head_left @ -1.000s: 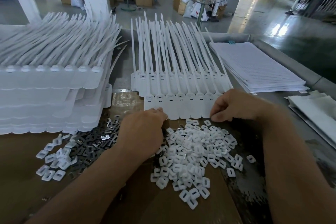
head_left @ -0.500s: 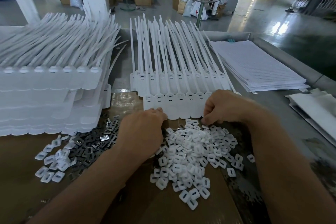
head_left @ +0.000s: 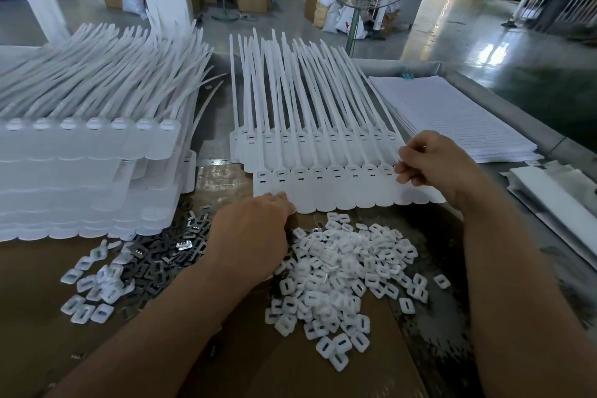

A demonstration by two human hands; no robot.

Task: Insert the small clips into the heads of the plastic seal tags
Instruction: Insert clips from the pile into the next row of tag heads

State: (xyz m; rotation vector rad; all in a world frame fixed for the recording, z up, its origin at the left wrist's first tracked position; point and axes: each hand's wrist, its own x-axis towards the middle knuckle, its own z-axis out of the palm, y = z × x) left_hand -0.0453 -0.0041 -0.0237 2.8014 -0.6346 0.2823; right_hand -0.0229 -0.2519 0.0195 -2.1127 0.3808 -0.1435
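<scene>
A front strip of joined white seal tags [head_left: 326, 194] lies flat, heads in a row and tails pointing away. More tag strips [head_left: 310, 145] lie beneath it. Just before it sits a pile of small white clips [head_left: 342, 275]. My left hand [head_left: 252, 236] rests knuckles-up on the table, a fingertip touching the strip's lower left edge. My right hand [head_left: 433, 168] hovers over the strip's right end. Its fingers are curled and pinched at the rightmost tag head. The clip between them is hidden.
A tall stack of tag strips [head_left: 80, 171] fills the left. Dark metal inserts [head_left: 168, 252] and a few white clips [head_left: 93, 291] lie below it. White sheets [head_left: 452, 116] are stacked at the right, with more white packs [head_left: 555, 191] near the table's right edge.
My right hand dipped left to the edge of the clip pile, then rose up and right to the rightmost tag head. My left hand stayed put.
</scene>
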